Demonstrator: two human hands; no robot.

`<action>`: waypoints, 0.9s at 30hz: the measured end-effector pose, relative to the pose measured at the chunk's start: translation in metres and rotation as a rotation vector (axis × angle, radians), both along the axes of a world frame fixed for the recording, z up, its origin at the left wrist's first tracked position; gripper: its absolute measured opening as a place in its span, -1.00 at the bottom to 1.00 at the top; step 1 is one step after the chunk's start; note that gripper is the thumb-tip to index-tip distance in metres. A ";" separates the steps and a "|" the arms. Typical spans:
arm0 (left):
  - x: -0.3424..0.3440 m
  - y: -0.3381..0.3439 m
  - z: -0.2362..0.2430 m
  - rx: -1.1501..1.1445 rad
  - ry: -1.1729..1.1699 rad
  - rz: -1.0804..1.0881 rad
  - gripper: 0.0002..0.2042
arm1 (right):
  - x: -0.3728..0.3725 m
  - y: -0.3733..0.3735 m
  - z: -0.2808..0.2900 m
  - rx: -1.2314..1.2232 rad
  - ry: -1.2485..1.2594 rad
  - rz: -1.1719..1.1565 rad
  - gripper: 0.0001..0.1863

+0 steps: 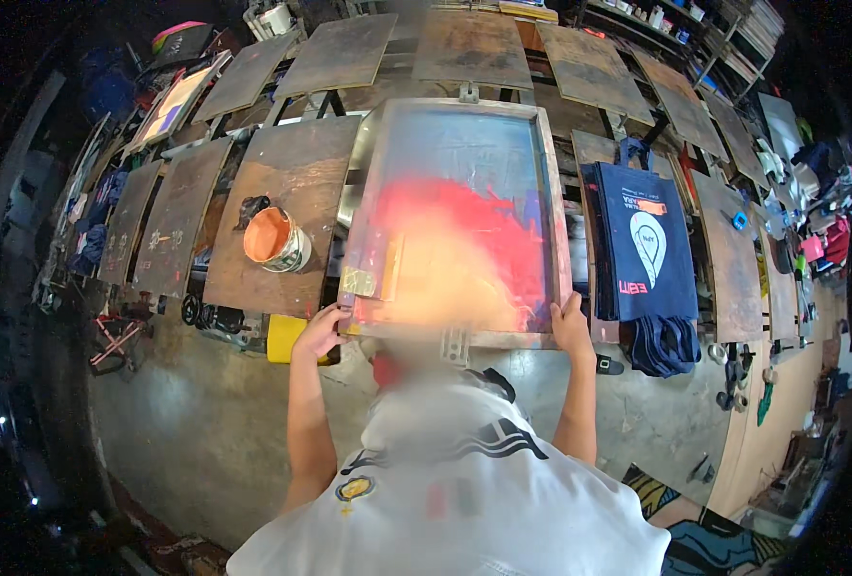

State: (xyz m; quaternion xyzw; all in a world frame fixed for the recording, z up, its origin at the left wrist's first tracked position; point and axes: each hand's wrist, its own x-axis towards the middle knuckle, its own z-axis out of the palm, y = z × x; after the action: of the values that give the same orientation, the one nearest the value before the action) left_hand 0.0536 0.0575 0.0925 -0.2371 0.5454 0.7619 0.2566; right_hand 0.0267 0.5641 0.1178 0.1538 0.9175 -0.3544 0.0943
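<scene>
A wooden-edged printing screen [556, 206] lies across the middle of the work bench, its mesh smeared with red and orange ink. My left hand [320, 332] grips its near left corner, fingers bent round the edge. At the near right corner my right hand [571, 324] is closed on the same frame. Inside the screen, along the left side, rests a squeegee [393, 267] with a wooden-looking edge. To the left, a tub of orange ink [295, 252] stands on a brown board, a dark crumpled scrap [251, 207] beside it. Some of the mesh is blurred.
Right of the screen, a stack of dark blue tote bags [642, 250] with white print covers a board, handles up. Several bare printing boards [475, 48] line the far row. A yellow container [290, 339] sits below the left board. Sandals [730, 374] lie on the floor at right.
</scene>
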 end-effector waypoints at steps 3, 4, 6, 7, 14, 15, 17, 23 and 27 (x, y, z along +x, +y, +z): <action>0.000 0.001 0.002 0.010 -0.004 -0.002 -0.76 | 0.001 -0.002 0.005 0.012 0.024 -0.008 -0.50; 0.000 0.001 0.002 0.019 -0.004 -0.002 -0.76 | 0.001 0.000 0.005 0.005 0.024 -0.001 -0.51; 0.000 0.001 0.002 0.017 -0.010 0.008 -0.76 | 0.001 0.000 0.005 -0.003 0.022 0.005 -0.51; 0.000 0.000 0.002 0.016 -0.014 0.019 -0.77 | 0.001 0.000 0.007 0.004 0.033 0.011 -0.51; -0.001 -0.001 0.005 0.015 -0.023 0.000 -0.81 | 0.000 0.003 0.006 0.036 0.059 0.010 -0.52; -0.001 -0.001 0.005 0.010 -0.021 -0.005 -0.76 | 0.000 0.003 0.008 0.035 0.058 0.009 -0.52; -0.001 -0.001 0.006 0.004 -0.021 -0.011 -0.70 | -0.002 0.003 0.014 0.045 0.045 0.009 -0.56; 0.001 -0.007 -0.002 0.012 -0.036 0.010 -0.62 | -0.006 -0.003 0.032 0.044 -0.017 -0.027 -0.59; 0.000 -0.003 -0.001 -0.020 0.000 -0.035 -0.64 | -0.005 0.003 0.011 0.035 0.017 -0.015 -0.59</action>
State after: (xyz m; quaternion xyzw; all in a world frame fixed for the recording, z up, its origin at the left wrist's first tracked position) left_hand 0.0537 0.0548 0.0912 -0.2302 0.5569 0.7518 0.2676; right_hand 0.0220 0.5672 0.1293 0.1594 0.9232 -0.3402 0.0808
